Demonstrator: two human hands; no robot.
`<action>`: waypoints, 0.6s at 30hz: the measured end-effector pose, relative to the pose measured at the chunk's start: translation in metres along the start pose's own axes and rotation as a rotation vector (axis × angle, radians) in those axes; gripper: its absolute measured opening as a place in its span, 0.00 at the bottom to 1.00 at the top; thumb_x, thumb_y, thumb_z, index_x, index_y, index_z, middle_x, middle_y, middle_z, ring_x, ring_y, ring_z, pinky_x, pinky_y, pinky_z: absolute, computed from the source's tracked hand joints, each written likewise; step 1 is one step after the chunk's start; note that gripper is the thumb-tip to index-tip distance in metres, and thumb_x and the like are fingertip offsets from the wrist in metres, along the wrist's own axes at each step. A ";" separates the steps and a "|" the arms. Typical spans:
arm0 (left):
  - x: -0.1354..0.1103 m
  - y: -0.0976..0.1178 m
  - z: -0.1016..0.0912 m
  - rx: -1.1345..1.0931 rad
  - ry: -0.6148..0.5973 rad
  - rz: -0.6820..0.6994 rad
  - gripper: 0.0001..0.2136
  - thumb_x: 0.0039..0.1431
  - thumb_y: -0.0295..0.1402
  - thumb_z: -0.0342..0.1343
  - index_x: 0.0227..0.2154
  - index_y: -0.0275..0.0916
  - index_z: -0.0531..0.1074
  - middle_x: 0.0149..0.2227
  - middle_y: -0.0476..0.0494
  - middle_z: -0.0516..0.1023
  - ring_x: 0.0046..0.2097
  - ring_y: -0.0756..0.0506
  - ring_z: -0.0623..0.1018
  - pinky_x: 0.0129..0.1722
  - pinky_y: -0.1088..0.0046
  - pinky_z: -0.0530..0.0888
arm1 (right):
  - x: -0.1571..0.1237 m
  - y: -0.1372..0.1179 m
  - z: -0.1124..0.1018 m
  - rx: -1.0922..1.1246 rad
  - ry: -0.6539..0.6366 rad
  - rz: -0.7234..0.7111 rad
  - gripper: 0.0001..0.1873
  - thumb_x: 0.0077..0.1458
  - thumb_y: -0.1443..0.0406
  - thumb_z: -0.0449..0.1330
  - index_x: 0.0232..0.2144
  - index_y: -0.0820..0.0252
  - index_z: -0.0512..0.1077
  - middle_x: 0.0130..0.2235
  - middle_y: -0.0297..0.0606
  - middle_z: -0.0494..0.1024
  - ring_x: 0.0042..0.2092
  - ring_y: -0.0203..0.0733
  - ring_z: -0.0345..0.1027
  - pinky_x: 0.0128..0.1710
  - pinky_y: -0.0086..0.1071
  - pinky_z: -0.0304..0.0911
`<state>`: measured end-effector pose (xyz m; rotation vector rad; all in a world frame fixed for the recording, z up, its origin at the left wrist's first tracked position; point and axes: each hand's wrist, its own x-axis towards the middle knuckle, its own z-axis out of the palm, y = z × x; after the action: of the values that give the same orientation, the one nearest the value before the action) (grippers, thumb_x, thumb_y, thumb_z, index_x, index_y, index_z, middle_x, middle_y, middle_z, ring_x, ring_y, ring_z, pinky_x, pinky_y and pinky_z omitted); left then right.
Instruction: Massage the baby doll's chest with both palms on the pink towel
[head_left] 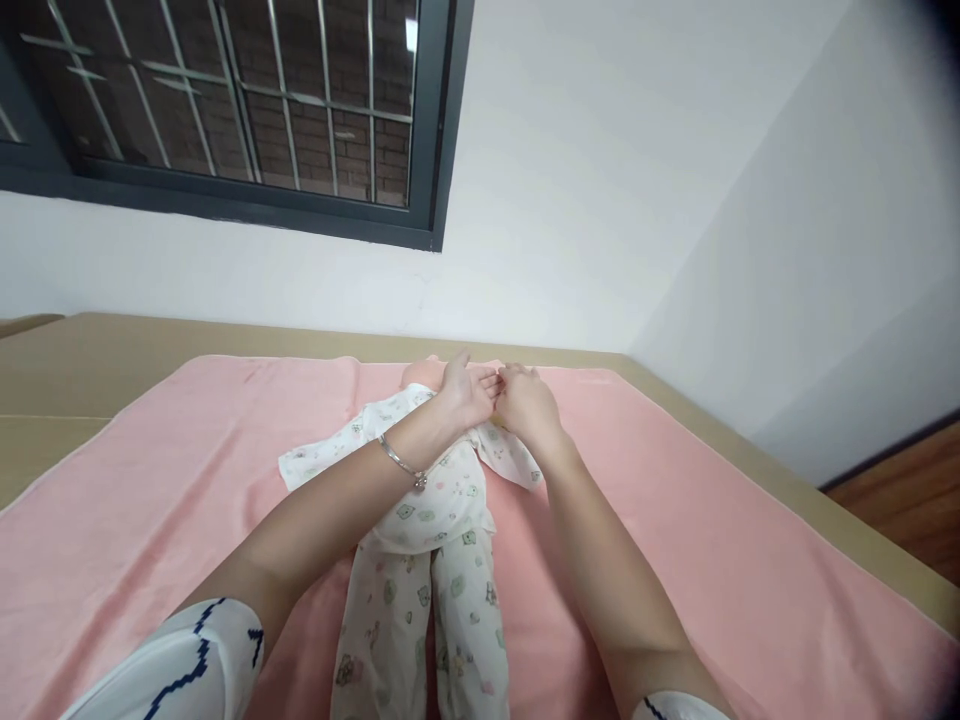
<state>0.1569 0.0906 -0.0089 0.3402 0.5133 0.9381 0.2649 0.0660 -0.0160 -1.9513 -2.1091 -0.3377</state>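
A doll in white printed clothes [431, 500] lies stretched out on a pink blanket [637, 540], its legs toward me. Part of its pinkish head [424, 374] shows beside my left wrist. My left hand [469, 393], palm up with the fingers stretched out, is over the doll's upper chest. Its fingertips meet my right hand [529, 405], which is turned back up with its fingers bent. What the right fingers hold, if anything, is hidden. A small yellowish patch [498, 421] shows under the right hand, too little of it to name.
The blanket covers a tan surface [225, 335] that runs along a white wall [555, 180]. A dark-framed window [431, 150] with metal bars is at the upper left. Brown wooden furniture [907, 500] stands at the right edge.
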 end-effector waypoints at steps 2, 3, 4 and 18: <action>-0.014 0.003 -0.010 0.039 -0.010 -0.014 0.34 0.69 0.48 0.37 0.65 0.20 0.54 0.59 0.22 0.68 0.58 0.40 0.75 0.50 0.70 0.76 | 0.000 -0.001 0.003 -0.033 0.012 -0.002 0.22 0.58 0.74 0.47 0.52 0.73 0.71 0.60 0.57 0.70 0.64 0.52 0.59 0.65 0.46 0.48; -0.022 0.005 -0.016 0.061 -0.016 -0.029 0.35 0.68 0.48 0.37 0.66 0.21 0.53 0.61 0.22 0.67 0.60 0.40 0.73 0.53 0.70 0.75 | 0.000 -0.002 0.003 -0.033 0.002 0.003 0.22 0.59 0.73 0.47 0.52 0.73 0.71 0.61 0.58 0.68 0.65 0.53 0.57 0.66 0.50 0.45; -0.031 0.007 -0.022 0.079 -0.023 -0.043 0.35 0.68 0.49 0.38 0.66 0.22 0.52 0.63 0.23 0.65 0.62 0.40 0.71 0.55 0.70 0.73 | 0.000 -0.003 0.004 -0.017 -0.015 0.016 0.22 0.59 0.72 0.47 0.51 0.72 0.72 0.63 0.59 0.66 0.67 0.55 0.55 0.66 0.54 0.44; -0.145 0.024 -0.045 0.130 -0.333 -0.026 0.35 0.68 0.55 0.31 0.62 0.34 0.65 0.58 0.31 0.73 0.64 0.34 0.68 0.65 0.51 0.63 | -0.090 -0.104 -0.008 0.465 0.246 -0.360 0.39 0.68 0.52 0.44 0.72 0.58 0.34 0.73 0.48 0.31 0.72 0.59 0.17 0.66 0.70 0.28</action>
<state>0.0449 -0.0147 0.0042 0.5943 0.2723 0.8041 0.1677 -0.0293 -0.0390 -1.2122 -2.1286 -0.1244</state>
